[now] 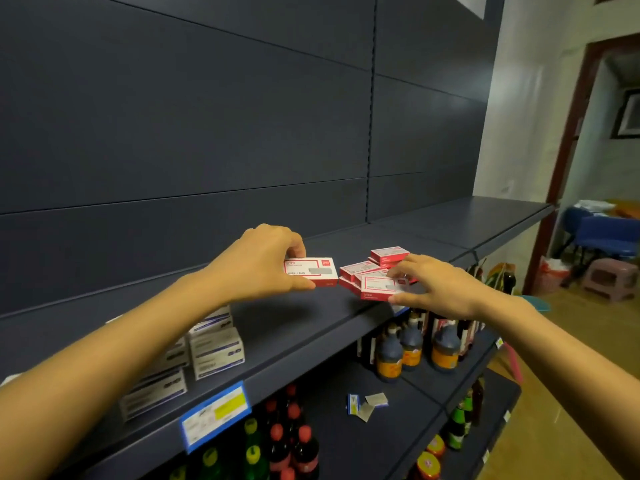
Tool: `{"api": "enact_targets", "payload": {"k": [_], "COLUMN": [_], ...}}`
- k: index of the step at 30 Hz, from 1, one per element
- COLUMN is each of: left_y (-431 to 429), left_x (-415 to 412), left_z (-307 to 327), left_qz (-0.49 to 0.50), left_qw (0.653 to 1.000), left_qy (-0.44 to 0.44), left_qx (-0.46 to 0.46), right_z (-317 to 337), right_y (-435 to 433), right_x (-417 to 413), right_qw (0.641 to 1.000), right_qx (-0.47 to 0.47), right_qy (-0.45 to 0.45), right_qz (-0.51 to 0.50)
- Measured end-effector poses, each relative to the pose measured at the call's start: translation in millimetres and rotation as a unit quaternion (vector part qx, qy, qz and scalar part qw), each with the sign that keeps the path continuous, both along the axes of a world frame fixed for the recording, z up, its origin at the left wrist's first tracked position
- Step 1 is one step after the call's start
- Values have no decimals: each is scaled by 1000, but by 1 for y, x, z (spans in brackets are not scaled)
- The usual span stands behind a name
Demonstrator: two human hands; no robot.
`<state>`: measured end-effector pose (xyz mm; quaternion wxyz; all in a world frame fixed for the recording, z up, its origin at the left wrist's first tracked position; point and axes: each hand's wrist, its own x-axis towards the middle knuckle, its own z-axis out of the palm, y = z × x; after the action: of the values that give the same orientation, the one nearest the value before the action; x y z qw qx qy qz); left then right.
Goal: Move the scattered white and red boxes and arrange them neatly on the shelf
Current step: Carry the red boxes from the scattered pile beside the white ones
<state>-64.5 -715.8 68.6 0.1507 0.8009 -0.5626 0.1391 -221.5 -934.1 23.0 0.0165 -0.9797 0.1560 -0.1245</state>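
Note:
Several small white and red boxes lie on a dark blue shelf (284,327). My left hand (256,261) grips one white and red box (313,270) by its left end, just above the shelf. To its right sits a loose pile of the same boxes (360,270), with one more (389,254) lying on top at the back. My right hand (440,285) pinches the front box of the pile (377,287) between thumb and fingers, near the shelf's front edge.
White and blue boxes (214,348) stand stacked at the shelf's left, under my left forearm. Dark sauce bottles (412,341) and red-capped bottles (294,441) fill the lower shelves. A price label (214,414) hangs on the shelf edge. Chairs and a stool (609,275) stand at the right.

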Motion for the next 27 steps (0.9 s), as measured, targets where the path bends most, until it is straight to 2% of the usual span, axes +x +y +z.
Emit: {"api": "enact_targets", "payload": {"k": [8, 19, 27], "left_y": [-68, -167, -194], "left_x": [5, 4, 5], "left_z": [-6, -31, -51], "left_qz": [51, 159, 220], "left_qw": [999, 984, 959], "left_qy": [-1, 81, 174], "left_qx": [18, -11, 29], "right_z": [5, 17, 12], "right_y": [-85, -182, -209], "right_x": [22, 64, 93], "right_qw": [998, 977, 963], "right_qx": [19, 70, 73], "right_qy": [-29, -30, -11], "right_qz": [57, 198, 260]}}
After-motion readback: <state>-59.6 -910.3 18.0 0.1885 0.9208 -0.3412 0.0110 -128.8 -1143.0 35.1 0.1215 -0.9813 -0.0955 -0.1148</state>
